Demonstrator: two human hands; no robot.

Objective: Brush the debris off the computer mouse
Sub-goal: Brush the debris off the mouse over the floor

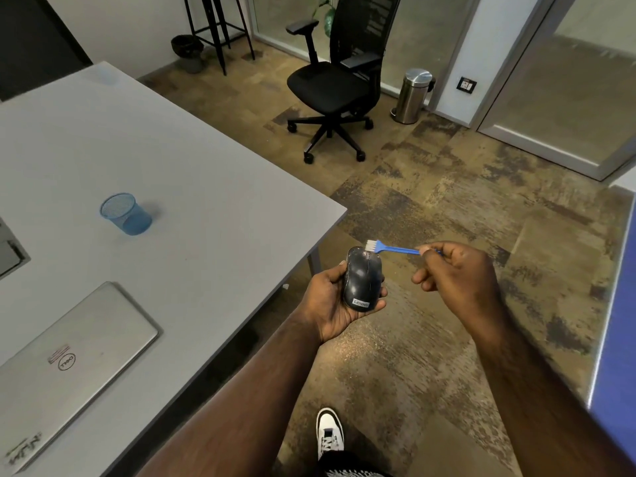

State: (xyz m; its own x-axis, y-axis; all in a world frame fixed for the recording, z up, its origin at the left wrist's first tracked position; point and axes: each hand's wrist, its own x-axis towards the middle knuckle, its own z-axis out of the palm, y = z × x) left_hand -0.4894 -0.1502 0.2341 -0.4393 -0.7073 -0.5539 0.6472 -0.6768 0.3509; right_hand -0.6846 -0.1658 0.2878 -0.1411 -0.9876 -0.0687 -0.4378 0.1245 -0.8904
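I see the left hand (pixel 332 301) cupped around the dark mouse (pixel 363 282), holding it top-up over the floor just off the table (pixel 213 187) corner. The right hand (pixel 457 273) pinches the handle of a blue brush (pixel 385 247), its white bristles touching the mouse's front edge. On the table lie a closed laptop (pixel 69 366) and, farther off, a blue mesh cup (pixel 125 213).

Left hand (pixel 330 297) cradles the Lenovo mouse (pixel 362 280) beside the table (pixel 206 187); right hand (pixel 457 270) sets the blue brush (pixel 385 247) bristles on its front edge.
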